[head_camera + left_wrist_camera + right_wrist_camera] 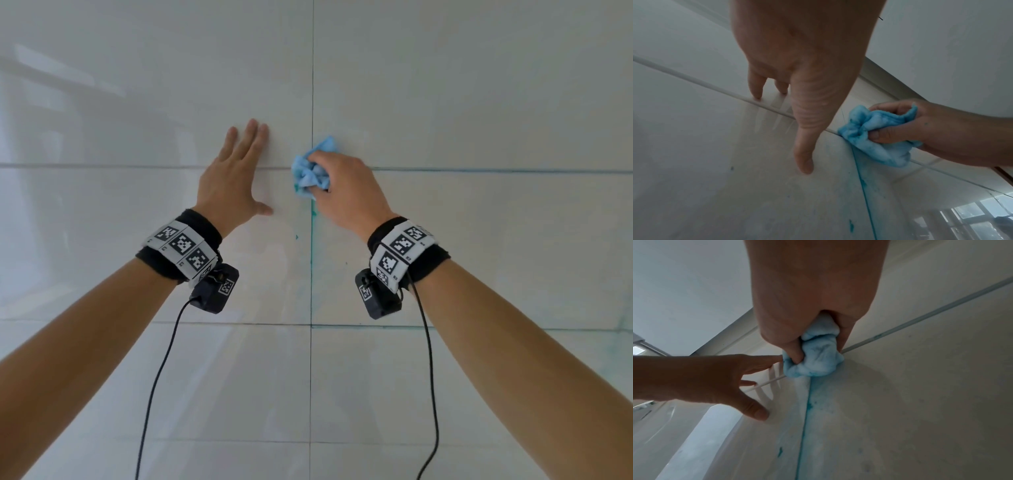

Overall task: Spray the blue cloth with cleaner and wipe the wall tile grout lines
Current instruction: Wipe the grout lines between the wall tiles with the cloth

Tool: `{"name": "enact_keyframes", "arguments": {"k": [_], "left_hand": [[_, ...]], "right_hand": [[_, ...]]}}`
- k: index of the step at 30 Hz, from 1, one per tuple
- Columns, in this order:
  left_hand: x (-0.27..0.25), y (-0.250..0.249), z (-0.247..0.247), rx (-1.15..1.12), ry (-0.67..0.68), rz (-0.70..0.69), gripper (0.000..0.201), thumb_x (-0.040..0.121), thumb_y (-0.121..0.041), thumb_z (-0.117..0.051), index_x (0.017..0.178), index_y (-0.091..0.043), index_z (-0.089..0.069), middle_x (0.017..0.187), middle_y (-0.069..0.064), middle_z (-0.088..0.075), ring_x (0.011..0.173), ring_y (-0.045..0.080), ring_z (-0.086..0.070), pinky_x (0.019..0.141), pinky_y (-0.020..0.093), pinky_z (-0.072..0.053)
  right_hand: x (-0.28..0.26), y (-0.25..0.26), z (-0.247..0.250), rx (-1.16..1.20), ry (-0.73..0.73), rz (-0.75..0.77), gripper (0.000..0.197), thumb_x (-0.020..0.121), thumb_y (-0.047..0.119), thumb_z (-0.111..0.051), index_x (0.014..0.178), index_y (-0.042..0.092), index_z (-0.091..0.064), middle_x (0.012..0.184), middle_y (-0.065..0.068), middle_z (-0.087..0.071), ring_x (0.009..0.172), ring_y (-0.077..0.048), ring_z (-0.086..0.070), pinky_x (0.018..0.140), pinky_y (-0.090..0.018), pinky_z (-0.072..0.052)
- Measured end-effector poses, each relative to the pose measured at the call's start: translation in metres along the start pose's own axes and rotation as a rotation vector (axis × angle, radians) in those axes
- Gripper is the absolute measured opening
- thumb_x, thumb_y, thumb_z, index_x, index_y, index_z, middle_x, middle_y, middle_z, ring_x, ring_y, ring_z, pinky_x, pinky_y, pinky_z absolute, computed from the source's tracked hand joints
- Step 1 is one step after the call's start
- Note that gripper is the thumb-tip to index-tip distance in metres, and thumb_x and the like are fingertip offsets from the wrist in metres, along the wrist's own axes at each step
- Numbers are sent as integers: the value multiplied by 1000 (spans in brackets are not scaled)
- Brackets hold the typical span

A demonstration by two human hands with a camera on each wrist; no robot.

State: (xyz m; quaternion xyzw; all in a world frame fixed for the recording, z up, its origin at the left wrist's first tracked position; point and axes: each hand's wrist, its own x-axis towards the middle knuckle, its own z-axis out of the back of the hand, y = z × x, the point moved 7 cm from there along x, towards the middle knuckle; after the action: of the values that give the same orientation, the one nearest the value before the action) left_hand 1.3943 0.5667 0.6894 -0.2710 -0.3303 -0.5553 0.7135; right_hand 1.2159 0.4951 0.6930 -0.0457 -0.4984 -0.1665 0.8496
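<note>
My right hand (339, 185) grips a bunched blue cloth (310, 169) and presses it on the white tiled wall where a vertical grout line (311, 257) meets a horizontal grout line (496, 170). The same cloth (873, 136) (816, 360) is wadded between thumb and fingers. Below it the vertical grout line (804, 426) is stained teal, with blue specks beside it. My left hand (233, 174) lies flat on the tile just left of the cloth, fingers straight and spread, thumb (804, 155) on the wall.
Glossy white tiles (479, 85) fill the view, with further grout lines lower down (205, 323). A window reflection (982, 217) shows in the tile at lower right. Black cables (161, 377) hang from both wrist cameras.
</note>
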Motion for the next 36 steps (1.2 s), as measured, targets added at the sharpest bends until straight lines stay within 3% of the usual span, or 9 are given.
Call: {"name": "enact_keyframes", "arguments": {"k": [4, 11, 17, 20, 22, 25, 27, 31, 36], "left_hand": [[-2, -3, 1, 10, 16, 19, 143, 68, -36, -96, 166, -29, 8, 173, -14, 10, 161, 20, 4, 110, 53, -46], [-5, -6, 0, -1, 17, 29, 143, 68, -35, -95, 166, -29, 9, 173, -14, 12, 161, 21, 7, 110, 53, -48], [-3, -9, -2, -10, 11, 42, 145, 65, -34, -97, 166, -28, 8, 173, -12, 10, 161, 23, 6, 108, 52, -49], [-4, -8, -2, -11, 0, 35, 145, 65, -34, -97, 166, -29, 7, 173, -13, 10, 161, 22, 5, 106, 51, -50], [-4, -7, -2, -9, -5, 33, 144, 65, -34, -97, 166, -27, 5, 174, -11, 8, 161, 23, 3, 110, 51, -46], [-2, -14, -3, -6, -13, 9, 141, 67, -36, -97, 167, -21, 2, 175, -4, 4, 161, 24, -1, 124, 49, -27], [-1, -28, -3, -11, -10, -29, 139, 68, -38, -95, 167, -19, 1, 175, -3, 3, 161, 24, -1, 127, 46, -20], [1, -61, -4, -27, 5, -101, 139, 70, -41, -94, 167, -19, 3, 175, -3, 5, 161, 21, 0, 128, 43, -19], [0, -70, 0, -48, 7, -108, 137, 71, -41, -93, 167, -19, 4, 175, -4, 5, 161, 19, 0, 128, 41, -20]], "right_hand": [[-16, -30, 26, -56, -60, -68, 26, 90, 19, -72, 117, 21, -70, 100, 5, -72, 86, -15, -67, 76, -34, -57], [-27, -41, 33, -141, -123, -90, 33, 88, 8, -70, 120, 17, -69, 107, 0, -71, 88, -18, -66, 74, -23, -41], [-11, 3, -12, -93, -47, 23, 38, 84, 4, -66, 118, 18, -69, 110, 1, -70, 92, -23, -67, 80, -38, -56], [-1, 16, -27, -103, 17, 61, 38, 83, 5, -66, 119, 18, -68, 111, 0, -70, 92, -24, -67, 80, -44, -57], [-2, 11, -22, -94, 37, 55, 39, 85, 7, -65, 121, 22, -66, 113, 3, -69, 94, -23, -67, 81, -45, -58], [-13, -11, 4, -55, 3, 8, 34, 88, 9, -69, 119, 23, -68, 112, 7, -71, 93, -17, -68, 81, -41, -60], [-22, -31, 27, -34, -49, -43, 31, 88, 15, -73, 118, 22, -71, 108, 4, -74, 92, -19, -69, 81, -41, -59], [-40, -79, 69, -41, -124, -149, 34, 84, 24, -78, 117, 26, -72, 106, 5, -76, 94, -18, -71, 83, -37, -58], [-48, -101, 84, -75, -168, -216, 33, 85, 19, -78, 116, 26, -72, 106, 10, -73, 91, -12, -67, 81, -27, -53]]}}
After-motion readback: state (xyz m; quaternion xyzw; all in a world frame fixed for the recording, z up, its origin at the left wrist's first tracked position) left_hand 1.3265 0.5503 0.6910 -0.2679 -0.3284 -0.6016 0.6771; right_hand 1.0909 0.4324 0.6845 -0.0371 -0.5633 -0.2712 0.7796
